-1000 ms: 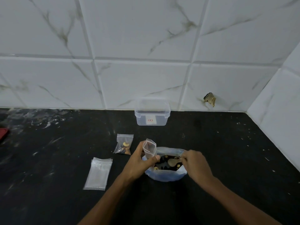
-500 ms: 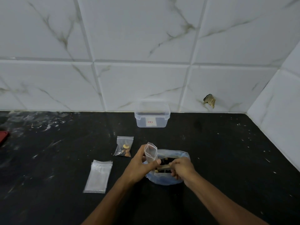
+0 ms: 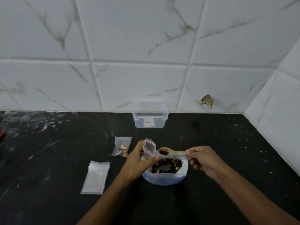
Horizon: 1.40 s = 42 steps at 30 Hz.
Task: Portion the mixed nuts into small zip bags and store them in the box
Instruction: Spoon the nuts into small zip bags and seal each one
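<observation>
Closest in, two bare forearms reach up from the bottom edge over the black countertop (image 3: pixel 211 135), and right between them sits the big bag of mixed nuts (image 3: pixel 165 177), its clear plastic rolled down at the mouth so the dark raisins and pale cashews inside show plainly. The left hand (image 3: pixel 138 163) holds a small zip bag (image 3: pixel 149 147) upright above the big bag's left rim, thumb on the near face and fingers curled behind it, the mouth of the little bag facing up and looking empty so far. The right hand (image 3: pixel 203 158) pinches the handle end of a wooden spoon (image 3: pixel 172 151) between thumb and curled fingers, the spoon lying nearly level with its bowl pointing left, loaded with dark pieces and sitting just beside the small bag's right edge, over the back rim of the big bag. Off to the left, near the left forearm, a flat stack of empty zip bags (image 3: pixel 95 177) lies on the counter. A little farther back, just left of the left hand, one filled zip bag (image 3: pixel 122 146) lies flat with a cashew and a few brown nuts showing through. Well behind all of it, against the white marbled wall tiles (image 3: pixel 146 38), stands the clear plastic box (image 3: pixel 150 118) with a small label on its front; whether its lid is on, I cannot tell.
</observation>
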{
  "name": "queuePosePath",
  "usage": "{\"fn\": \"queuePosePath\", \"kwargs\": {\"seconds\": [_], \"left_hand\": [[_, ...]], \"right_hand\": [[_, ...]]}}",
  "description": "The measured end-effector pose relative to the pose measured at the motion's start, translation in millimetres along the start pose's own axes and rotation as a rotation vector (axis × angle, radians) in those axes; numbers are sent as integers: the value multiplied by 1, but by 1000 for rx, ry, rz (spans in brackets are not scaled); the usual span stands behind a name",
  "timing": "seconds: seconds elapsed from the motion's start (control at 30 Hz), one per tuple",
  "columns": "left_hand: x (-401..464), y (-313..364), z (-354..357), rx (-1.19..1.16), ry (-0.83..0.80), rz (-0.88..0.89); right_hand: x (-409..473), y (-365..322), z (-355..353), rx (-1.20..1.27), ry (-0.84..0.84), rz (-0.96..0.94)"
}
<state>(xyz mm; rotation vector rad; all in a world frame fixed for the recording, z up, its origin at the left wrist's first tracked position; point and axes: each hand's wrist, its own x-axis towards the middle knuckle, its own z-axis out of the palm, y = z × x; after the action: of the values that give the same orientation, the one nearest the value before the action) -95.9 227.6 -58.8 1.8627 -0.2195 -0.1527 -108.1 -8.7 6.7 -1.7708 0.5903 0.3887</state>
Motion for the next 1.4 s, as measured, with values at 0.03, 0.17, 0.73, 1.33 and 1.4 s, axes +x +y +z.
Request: {"fn": "queuePosePath", "kwargs": {"seconds": [0.03,0.17,0.73,1.33,1.4], "left_hand": [[1,1,1,22,8,14],[8,5,8,114,63,58],[20,16,26,21,57,-1],[1,-10,2,-143,24,-92],[2,-13,3,-145,10,-96]], "right_hand": [[-4,-8,-4,3,3,-16],[-20,-39,-17,-14,31,-88],[-48,-18,31,-1231,262,-1264],[36,52,26,-989,354,-422],[41,57,35,-1013,367,-445]]}}
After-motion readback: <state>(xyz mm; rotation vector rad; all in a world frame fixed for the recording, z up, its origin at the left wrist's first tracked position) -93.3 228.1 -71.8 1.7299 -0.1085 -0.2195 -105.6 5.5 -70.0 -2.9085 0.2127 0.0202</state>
